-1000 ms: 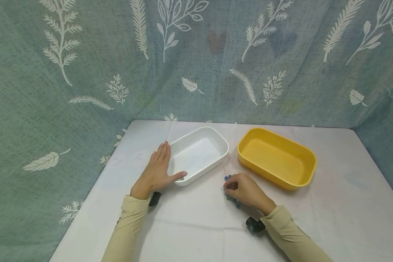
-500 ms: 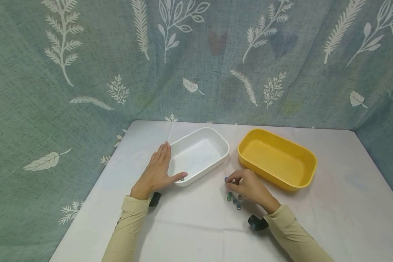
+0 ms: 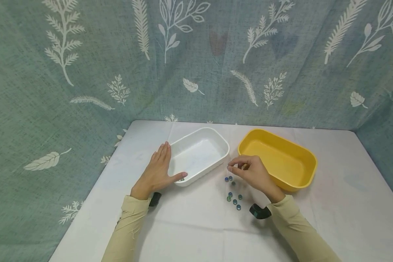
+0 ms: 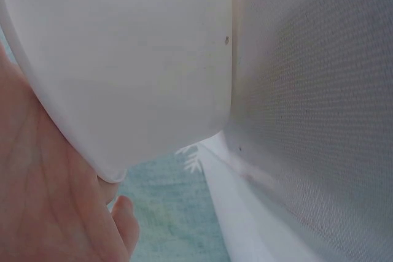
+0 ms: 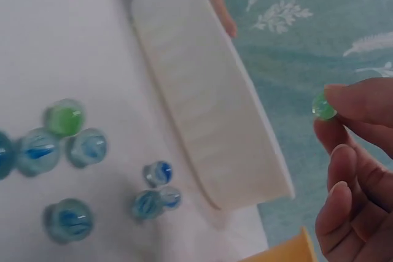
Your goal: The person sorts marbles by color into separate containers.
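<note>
A: R hand (image 3: 254,171)?
B: Pinched green glass marble (image 5: 322,107), above table (image 3: 190,229) nr white tub (image 3: 199,154); L hand (image 3: 155,173) lay straight-fingered against tub's rim.
A: Handling?
B: Prob. light, hard, slippery; best held round its middle.

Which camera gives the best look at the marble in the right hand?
The right wrist view: the green marble, pinched by the right hand, looks large there. The head view shows barely a speck; the left wrist view, nothing of it.
</note>
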A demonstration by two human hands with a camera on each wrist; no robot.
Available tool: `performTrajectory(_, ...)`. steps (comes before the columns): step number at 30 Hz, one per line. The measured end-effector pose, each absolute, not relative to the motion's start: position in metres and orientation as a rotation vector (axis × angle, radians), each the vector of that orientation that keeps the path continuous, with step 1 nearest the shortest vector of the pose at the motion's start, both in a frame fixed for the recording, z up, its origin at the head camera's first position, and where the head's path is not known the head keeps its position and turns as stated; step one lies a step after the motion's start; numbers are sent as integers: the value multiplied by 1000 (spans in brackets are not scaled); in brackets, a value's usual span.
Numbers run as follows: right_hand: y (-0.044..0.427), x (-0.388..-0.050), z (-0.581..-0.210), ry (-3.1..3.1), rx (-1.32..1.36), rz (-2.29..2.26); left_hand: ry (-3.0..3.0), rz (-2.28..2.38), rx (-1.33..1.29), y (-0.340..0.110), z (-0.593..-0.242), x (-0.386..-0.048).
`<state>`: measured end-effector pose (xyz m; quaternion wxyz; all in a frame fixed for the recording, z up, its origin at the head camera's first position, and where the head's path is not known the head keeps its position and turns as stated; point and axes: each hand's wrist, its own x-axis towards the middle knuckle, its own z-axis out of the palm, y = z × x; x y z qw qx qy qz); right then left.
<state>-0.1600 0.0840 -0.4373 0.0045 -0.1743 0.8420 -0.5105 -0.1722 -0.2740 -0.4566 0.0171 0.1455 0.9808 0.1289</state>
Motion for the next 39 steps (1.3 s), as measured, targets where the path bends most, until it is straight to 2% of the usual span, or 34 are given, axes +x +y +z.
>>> performTrajectory(39, 54, -194, -407, 2528, -615, -1845, 3055, 410, 448, -274, -457, -172)
